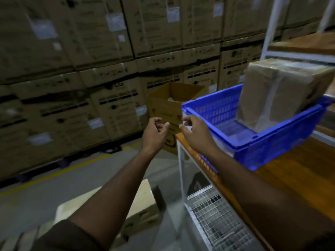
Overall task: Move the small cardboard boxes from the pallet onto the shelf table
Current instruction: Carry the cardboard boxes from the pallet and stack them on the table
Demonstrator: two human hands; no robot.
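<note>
Nearest to me are the two forearms, reaching out from the bottom of the head view over the grey floor. My left hand (154,132) hangs in the air with fingers loosely curled round nothing. My right hand (194,131) is likewise relaxed and holding nothing, hovering just beside the near-left corner of the blue crate (257,140); I cannot tell whether a fingertip touches its rim.

One small cardboard box (282,96) already sits inside that crate, leaning to the right against the far wall, and the crate rests on the wooden top of the shelf table (299,171) at right. That box is plain brown, taller than wide, with glossy clear tape or film over its faces.

Another pale box (141,211) lies low at the near left, under my left arm, presumably on the pallet, though blur hides what it rests on. I judge these boxes light and fairly stiff, the taped skin a bit slippery, so I would take one with both palms on opposite sides, low down.

Far behind, big stacked cartons (81,78) fill the wall.
</note>
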